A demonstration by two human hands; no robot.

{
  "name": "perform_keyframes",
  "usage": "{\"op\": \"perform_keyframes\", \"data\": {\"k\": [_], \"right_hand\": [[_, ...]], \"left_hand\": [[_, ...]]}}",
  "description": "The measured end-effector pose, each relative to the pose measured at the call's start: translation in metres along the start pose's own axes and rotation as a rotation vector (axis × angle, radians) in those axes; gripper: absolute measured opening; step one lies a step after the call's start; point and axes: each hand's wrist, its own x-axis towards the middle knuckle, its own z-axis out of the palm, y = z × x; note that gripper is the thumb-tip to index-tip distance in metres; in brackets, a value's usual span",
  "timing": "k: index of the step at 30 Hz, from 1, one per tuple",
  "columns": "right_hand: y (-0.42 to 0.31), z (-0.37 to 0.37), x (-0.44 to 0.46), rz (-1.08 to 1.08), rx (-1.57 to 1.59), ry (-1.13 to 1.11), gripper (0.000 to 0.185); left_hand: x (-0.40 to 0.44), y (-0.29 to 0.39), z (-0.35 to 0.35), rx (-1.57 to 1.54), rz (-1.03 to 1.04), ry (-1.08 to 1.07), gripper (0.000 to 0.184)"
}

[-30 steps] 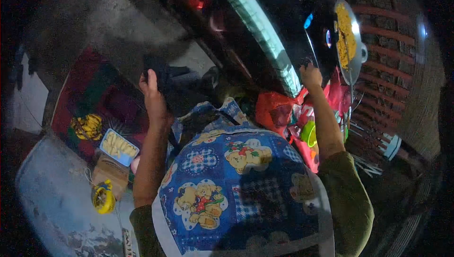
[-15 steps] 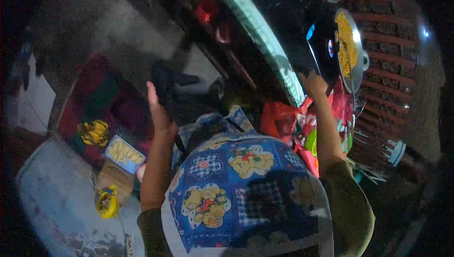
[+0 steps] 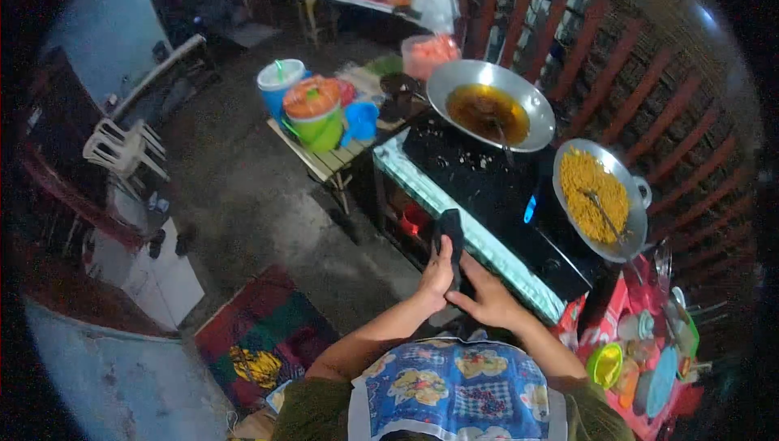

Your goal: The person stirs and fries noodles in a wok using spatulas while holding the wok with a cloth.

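Note:
A black cloth (image 3: 450, 238) stands between my two hands, in front of the stove's pale, shiny front edge (image 3: 479, 234). My left hand (image 3: 438, 275) grips it from the left, its thumb side up. My right hand (image 3: 488, 299) presses on the cloth from the right; some of its fingers are hidden. Beyond them, on the black stove top (image 3: 462, 169), a wide metal pan (image 3: 535, 104) holds brown oil and a utensil. To its right, another pan (image 3: 641, 226) contains yellow-orange food with a metal spoon (image 3: 602, 212).
A slatted low table (image 3: 324, 167) bears a green bucket (image 3: 318, 131) and a blue dipper (image 3: 360, 120). At the lower right are bags, a green bowl (image 3: 604, 365) and a blue lid (image 3: 662, 380). White chairs (image 3: 118, 147) stand left. Yellow bananas (image 3: 256, 366) lie on a mat.
My hands were wide apart, the left one open and empty; now they meet around the black cloth. The view has turned toward the stove, bringing the oil pan and low table into sight.

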Motion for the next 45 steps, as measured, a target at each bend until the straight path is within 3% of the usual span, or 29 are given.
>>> {"op": "perform_keyframes", "data": {"k": [2, 3, 4, 6, 7, 8, 10, 11, 12, 13, 14, 16, 17, 18, 19, 20, 21, 22, 24, 26, 28, 30, 34, 36, 38, 40, 42, 43, 45], "right_hand": [[-0.006, -0.047, -0.006, -0.005, 0.105, 0.084, 0.049], [0.009, -0.063, -0.004, 0.031, 0.521, 0.122, 0.05], [0.02, -0.075, -0.001, 0.077, 0.942, 0.152, 0.05], [0.029, -0.094, 0.007, -0.132, 1.701, -0.075, 0.049], [0.048, -0.091, 0.01, -0.198, 1.922, -0.062, 0.048], [0.063, -0.093, 0.007, -0.139, 2.051, -0.006, 0.044], [0.078, -0.099, 0.0, -0.064, 1.943, 0.032, 0.043], [0.088, -0.103, -0.01, -0.003, 1.827, 0.043, 0.043], [0.089, -0.112, -0.02, 0.135, 1.574, 0.074, 0.041], [0.1, -0.12, -0.029, 0.173, 1.247, 0.088, 0.039], [0.113, -0.128, -0.039, 0.229, 0.925, 0.09, 0.037], [0.131, -0.161, -0.072, 0.271, 0.279, 0.281, 0.029], [0.156, -0.178, -0.086, 0.3, 0.318, 0.428, 0.024], [0.172, -0.201, -0.099, 0.414, -0.083, 0.593, 0.018], [0.19, -0.229, -0.112, 0.326, -0.53, 0.661, 0.015], [0.203, -0.245, -0.114, 0.507, -0.72, 0.683, 0.016], [0.218, -0.257, -0.117, 0.724, -0.846, 0.438, 0.016], [0.235, -0.256, -0.121, 0.742, -0.844, 0.44, 0.016], [0.284, -0.239, -0.124, 0.789, -1.109, 0.066, 0.015], [0.313, -0.233, -0.125, 0.766, -1.115, 0.042, 0.019], [0.28, -0.252, -0.117, 0.906, -0.843, 0.273, 0.022], [0.247, -0.286, -0.125, 0.72, -0.941, 0.235, 0.025], [0.192, -0.314, -0.117, 0.799, -1.076, 0.195, 0.026], [0.179, -0.322, -0.119, 0.79, -1.17, 0.171, 0.026], [0.179, -0.332, -0.13, 0.557, -1.365, 0.224, 0.029], [0.16, -0.337, -0.126, 0.705, -1.382, 0.115, 0.029], [0.144, -0.346, -0.124, 0.878, -1.329, 0.028, 0.01], [0.157, -0.351, -0.136, 0.759, -1.405, 0.113, 0.01], [0.173, -0.358, -0.149, 0.837, -1.456, 0.023, 0.01]], "left_hand": [[0.007, 0.004, 0.014, -0.142, -0.027, -0.244, 0.065], [-0.019, 0.033, 0.037, -0.213, -0.042, -0.367, 0.06], [-0.007, 0.026, 0.043, -0.415, -0.08, -0.728, 0.051], [0.009, 0.009, 0.068, -0.457, -0.08, -0.987, 0.05], [-0.017, 0.028, 0.097, -0.202, -0.06, -0.52, 0.046], [-0.011, 0.036, 0.102, -0.307, -0.093, -0.743, 0.045], [-0.016, 0.042, 0.129, -0.191, -0.074, -0.451, 0.045], [-0.007, 0.037, 0.129, -0.176, -0.091, -0.465, 0.046], [0.018, 0.024, 0.122, -0.538, -0.229, -1.016, 0.049], [0.038, 0.017, 0.111, -0.359, -0.145, -0.847, 0.052], [0.014, 0.042, 0.133, -0.283, -0.143, -0.452, 0.058], [0.012, 0.054, 0.118, -0.042, 0.272, -0.638, 0.066], [0.012, 0.065, 0.135, -0.111, 0.206, -0.515, 0.07], [0.014, 0.073, 0.15, -0.176, 0.149, -0.385, 0.075], [0.027, 0.066, 0.15, -0.161, 0.124, -0.398, 0.075], [0.047, 0.056, 0.143, -0.171, 0.045, -0.421, 0.075], [0.059, 0.047, 0.142, -0.182, -0.03, -0.442, 0.075], [0.062, 0.04, 0.149, -0.176, -0.044, -0.451, 0.075], [0.066, 0.025, 0.164, -0.086, -0.197, -0.408, 0.071], [0.091, 0.008, 0.163, 0.031, -0.38, -0.441, 0.07], [0.104, -0.015, 0.177, -0.059, -0.453, -0.487, 0.07], [0.109, -0.022, 0.19, -0.031, -0.425, -0.403, 0.07], [0.12, -0.037, 0.227, -0.005, -0.271, -0.431, 0.064], [0.12, -0.047, 0.249, 0.125, -0.038, -0.174, 0.066], [0.121, -0.043, 0.254, 0.165, -0.043, -0.156, 0.07], [0.129, -0.039, 0.253, 0.234, 0.157, -0.208, 0.068], [0.145, -0.032, 0.251, 0.213, 0.156, -0.187, 0.061], [0.153, -0.026, 0.249, 0.219, 0.146, -0.198, 0.061], [0.153, -0.01, 0.254, 0.211, 0.11, -0.179, 0.061]]}}
